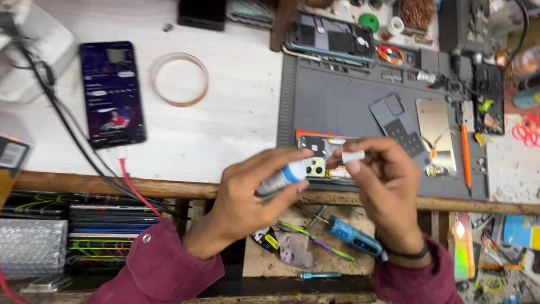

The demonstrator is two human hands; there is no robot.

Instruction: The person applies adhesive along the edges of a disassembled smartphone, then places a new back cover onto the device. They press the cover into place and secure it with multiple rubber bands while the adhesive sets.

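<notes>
My left hand (247,194) grips a small grey tube with a blue collar (281,177), its tip pointing right. My right hand (382,174) pinches the tube's small white cap (353,156) between thumb and fingers, just apart from the tip. Both hands hover over the front edge of a grey work mat (337,101). Under them lies an opened phone body (318,152) with a pale camera block, partly hidden by my fingers.
A lit phone (111,93) on a red cable and a ring of clear tape (179,79) lie at the left. On the mat sit a gold plate (436,132), a dark panel (396,121) and an orange tool (466,157). A blue electric screwdriver (354,236) rests on the shelf below.
</notes>
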